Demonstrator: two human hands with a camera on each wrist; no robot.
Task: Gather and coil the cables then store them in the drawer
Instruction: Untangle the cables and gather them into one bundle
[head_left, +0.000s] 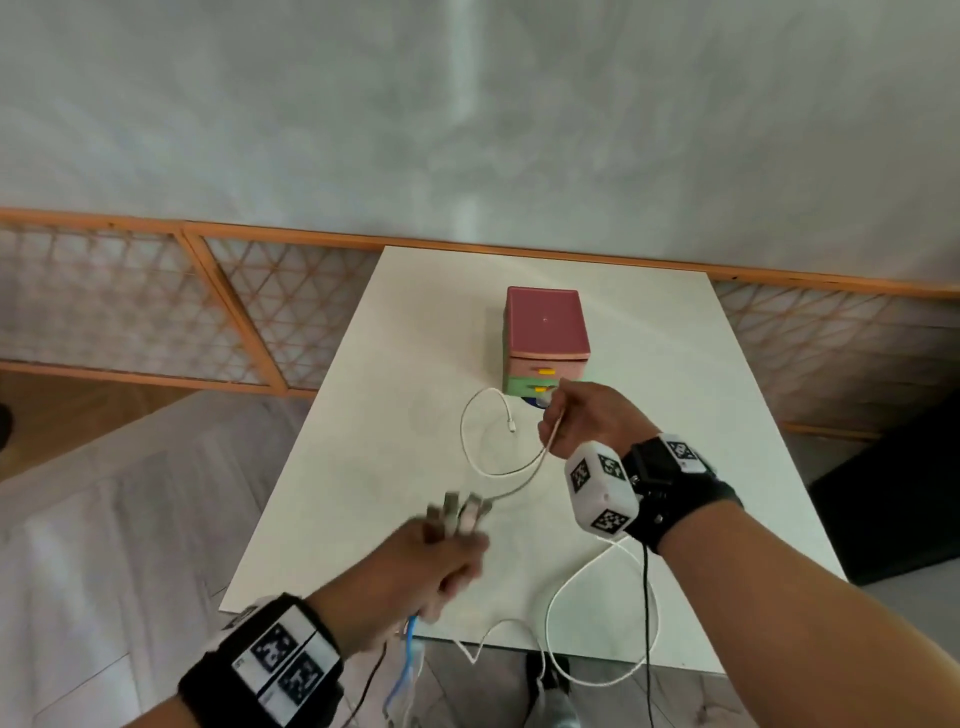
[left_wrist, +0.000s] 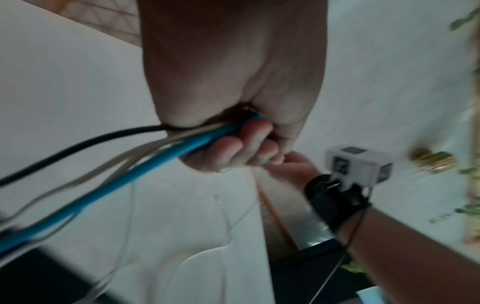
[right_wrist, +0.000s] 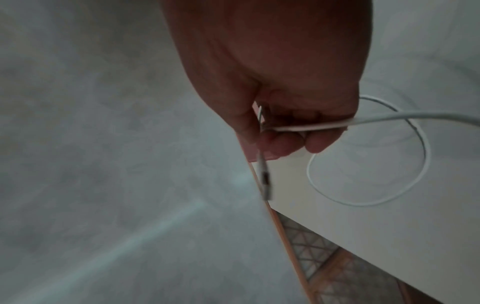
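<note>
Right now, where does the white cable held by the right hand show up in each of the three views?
Head: white cable loops on the table left of the right hand, before the drawer box.
Left wrist: not clearly visible; only the right hand shows, right of centre.
Right wrist: centre-right, pinched by the right hand, cable looping on the table.
Shared landmark: the white table.

A white table (head_left: 675, 364) stands against a grey wall (head_left: 467, 104) beside wooden lattice panels (head_left: 130, 306).
</note>
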